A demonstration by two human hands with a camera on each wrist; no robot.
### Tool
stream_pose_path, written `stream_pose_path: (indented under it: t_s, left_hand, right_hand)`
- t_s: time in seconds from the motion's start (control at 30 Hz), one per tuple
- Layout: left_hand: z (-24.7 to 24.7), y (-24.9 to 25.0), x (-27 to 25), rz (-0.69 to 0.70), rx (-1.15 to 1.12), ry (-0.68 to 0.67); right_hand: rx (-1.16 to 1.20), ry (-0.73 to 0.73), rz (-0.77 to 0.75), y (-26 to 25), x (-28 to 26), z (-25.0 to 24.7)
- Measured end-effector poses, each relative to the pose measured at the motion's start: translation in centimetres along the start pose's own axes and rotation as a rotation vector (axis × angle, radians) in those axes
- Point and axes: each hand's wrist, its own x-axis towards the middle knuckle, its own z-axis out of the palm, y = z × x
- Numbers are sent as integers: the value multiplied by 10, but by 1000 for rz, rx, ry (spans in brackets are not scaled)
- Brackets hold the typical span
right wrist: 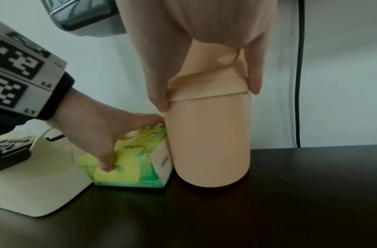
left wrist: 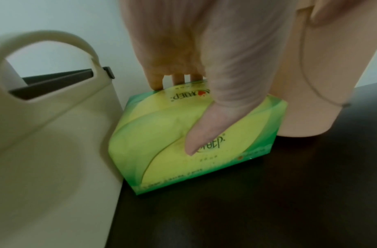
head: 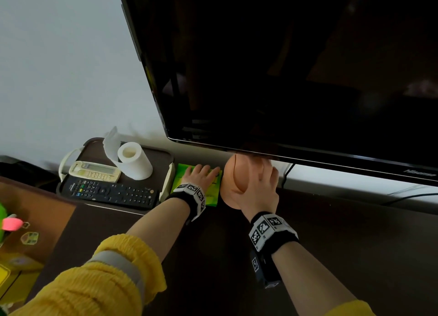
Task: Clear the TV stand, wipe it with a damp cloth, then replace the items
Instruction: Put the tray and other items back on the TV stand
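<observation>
A green and yellow tissue pack (head: 211, 196) (left wrist: 162, 142) (right wrist: 128, 171) lies on the dark TV stand top (head: 331, 244) (right wrist: 289, 201). My left hand (head: 201, 175) (left wrist: 185, 115) grips it from above, fingers over its far edge and thumb on its near face. Right beside it stands a peach cylindrical canister (head: 233, 180) (left wrist: 310, 83) (right wrist: 210, 142), upright on the stand and touching the pack. My right hand (head: 260, 185) (right wrist: 208, 95) grips the canister's lid from above, just under the TV's lower edge.
The black TV (head: 284, 66) overhangs both hands. Left of the pack sits a brown tray with cream handles (head: 94, 147) (left wrist: 45, 117) holding a black remote (head: 111, 192), a cream remote (head: 94, 173) and a toilet roll (head: 135, 161). A black cable (right wrist: 300, 83) hangs behind.
</observation>
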Motion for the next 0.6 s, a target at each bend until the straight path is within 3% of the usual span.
stream_pose_path:
  t_s: [0.23,0.47,0.6]
  left_hand:
    - [0,0,-2,-12,-45,-40]
    - [2,3,-17,-4,-129,20]
    - [1,-3,-37,-4,-154,-18]
  right_hand:
    - [-95,29,-83,-1,-7,10]
    - [-131,-37,-67,-5,-12,3]
    - [-157,-122,-35,-9,-19,-7]
